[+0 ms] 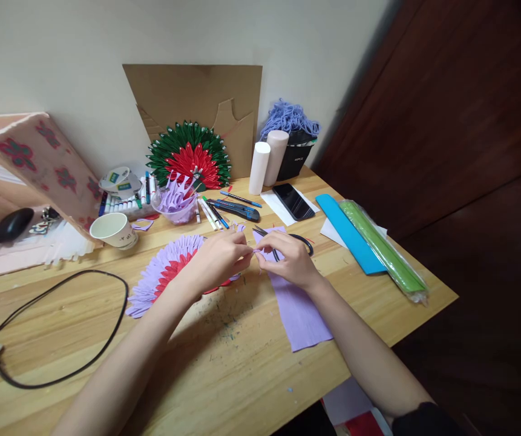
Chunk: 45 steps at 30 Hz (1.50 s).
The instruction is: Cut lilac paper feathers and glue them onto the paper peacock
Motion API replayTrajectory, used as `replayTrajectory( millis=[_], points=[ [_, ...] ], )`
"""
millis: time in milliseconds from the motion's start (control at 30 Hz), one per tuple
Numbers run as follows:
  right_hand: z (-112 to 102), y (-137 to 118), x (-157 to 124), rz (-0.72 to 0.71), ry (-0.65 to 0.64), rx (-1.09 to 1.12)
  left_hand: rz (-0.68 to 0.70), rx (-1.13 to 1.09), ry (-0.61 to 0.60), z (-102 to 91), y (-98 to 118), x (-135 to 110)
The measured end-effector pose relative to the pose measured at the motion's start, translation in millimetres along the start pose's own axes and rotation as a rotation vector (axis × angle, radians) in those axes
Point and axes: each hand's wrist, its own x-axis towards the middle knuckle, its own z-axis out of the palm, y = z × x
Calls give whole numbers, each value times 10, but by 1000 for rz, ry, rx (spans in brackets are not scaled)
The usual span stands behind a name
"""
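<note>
My left hand (pixel 221 257) and my right hand (pixel 290 257) meet fingertip to fingertip above the table. Both pinch a small piece of purple paper (pixel 255 251), mostly hidden by the fingers. Beneath my right hand lies a long strip of purple crepe paper (pixel 300 318). Black-handled scissors (pixel 306 242) rest across its far end, partly covered by that hand. Left of and partly behind my left hand is a half-round fan of purple and red paper petals (pixel 144 292). A clear bowl (pixel 176 213) farther back holds cut purple pieces.
Behind stand a green and red petal fan (pixel 196 158), a cardboard sheet (pixel 192 91) and two cylinders (pixel 259 169). A box cutter (pixel 237 210), markers (pixel 208 213) and a phone (pixel 293 202) lie nearer. Paper cup (pixel 115 233) and black cable (pixel 124 309) are left; green roll (pixel 385 251) right.
</note>
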Motion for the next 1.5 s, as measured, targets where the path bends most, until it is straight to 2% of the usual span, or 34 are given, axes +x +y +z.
replayTrajectory(
  millis=[300, 433, 567, 700, 800, 900, 967, 1133, 1200, 1367, 1500],
  points=[
    [6, -34, 4, 58, -12, 44, -7, -58, 1, 81, -47, -2],
    [10, -39, 6, 162, -4, 108, -48, -120, 16, 93, -77, -5],
    [7, -24, 4, 283, 3, 172, -69, -170, 12, 25, -133, -20],
    [27, 24, -8, 395, 41, 254, -134, -227, 82, -37, -149, -27],
    [48, 43, -16, 434, 15, 307, -144, -328, 97, -28, -120, -19],
    [53, 29, -16, 416, -23, 315, -159, -393, 66, 8, -101, -9],
    [42, 10, -9, 349, 1, 260, -201, -431, 59, 23, -104, -3],
    [16, -6, 6, -17, 33, 26, -299, -574, 77, 25, -112, 9],
    [18, 6, 3, -85, 21, -7, -307, -612, 67, 27, -104, 13],
    [16, -5, 3, -85, 60, 15, -297, -617, 67, 36, -88, 17],
    [7, -67, 21, 55, 91, 74, -284, -615, 91, 40, -97, 20]
  ],
)
